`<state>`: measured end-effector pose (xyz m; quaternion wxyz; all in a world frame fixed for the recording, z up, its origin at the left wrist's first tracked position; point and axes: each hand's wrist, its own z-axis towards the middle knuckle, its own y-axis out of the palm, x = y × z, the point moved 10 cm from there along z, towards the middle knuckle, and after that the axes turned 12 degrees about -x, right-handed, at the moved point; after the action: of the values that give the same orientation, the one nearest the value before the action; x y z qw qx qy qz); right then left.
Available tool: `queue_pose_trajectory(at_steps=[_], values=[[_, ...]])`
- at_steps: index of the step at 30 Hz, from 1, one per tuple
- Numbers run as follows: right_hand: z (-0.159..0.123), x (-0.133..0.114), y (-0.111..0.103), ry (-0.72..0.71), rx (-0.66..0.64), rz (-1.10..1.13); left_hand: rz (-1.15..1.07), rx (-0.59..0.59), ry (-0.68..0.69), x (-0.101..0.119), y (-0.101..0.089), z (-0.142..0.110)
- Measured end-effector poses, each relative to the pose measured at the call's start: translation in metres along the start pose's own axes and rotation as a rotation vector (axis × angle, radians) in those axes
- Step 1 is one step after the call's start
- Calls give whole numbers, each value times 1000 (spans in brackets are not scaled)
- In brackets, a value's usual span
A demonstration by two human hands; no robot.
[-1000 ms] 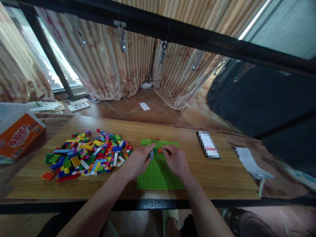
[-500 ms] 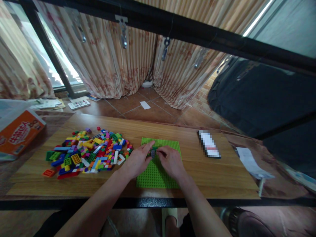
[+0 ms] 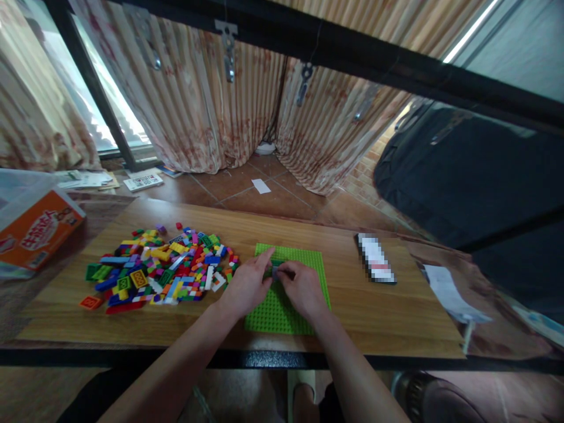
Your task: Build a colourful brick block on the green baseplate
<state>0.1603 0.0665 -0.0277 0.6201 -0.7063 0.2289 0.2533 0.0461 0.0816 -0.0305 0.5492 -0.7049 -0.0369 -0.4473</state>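
Note:
A bright green studded baseplate (image 3: 308, 264) lies flat on the wooden table (image 3: 396, 311) in front of me. Both hands rest on its middle, fingertips meeting. My left hand (image 3: 244, 288) and my right hand (image 3: 302, 289) pinch a small cluster of bricks (image 3: 275, 270), grey and dark green, pressed against the plate. The hands hide most of the cluster. A big heap of loose coloured bricks (image 3: 161, 273) lies on the table to the left of my left hand.
A phone (image 3: 375, 265) lies on the table right of the baseplate. A sheet of paper (image 3: 452, 286) lies at the right end, an orange box (image 3: 30, 235) at the far left. Curtains and a black frame bar stand behind the table.
My hands have drawn closer together over the plate's middle. The orange and green brick seen between the fingertips earlier is now covered, and the view has shifted slightly.

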Motion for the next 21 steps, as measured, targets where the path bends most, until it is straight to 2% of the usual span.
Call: queue_pose_trajectory(at_steps=[9, 13, 21], values=[[0, 0, 1, -7, 34, -47, 7, 16, -65, -2, 0, -2], [-4, -9, 4, -24, 26, -153, 64, 27, -107, -1, 1, -4], [-7, -14, 14, 56, -32, -379, 90, 50, -162, -1, 3, -6]])
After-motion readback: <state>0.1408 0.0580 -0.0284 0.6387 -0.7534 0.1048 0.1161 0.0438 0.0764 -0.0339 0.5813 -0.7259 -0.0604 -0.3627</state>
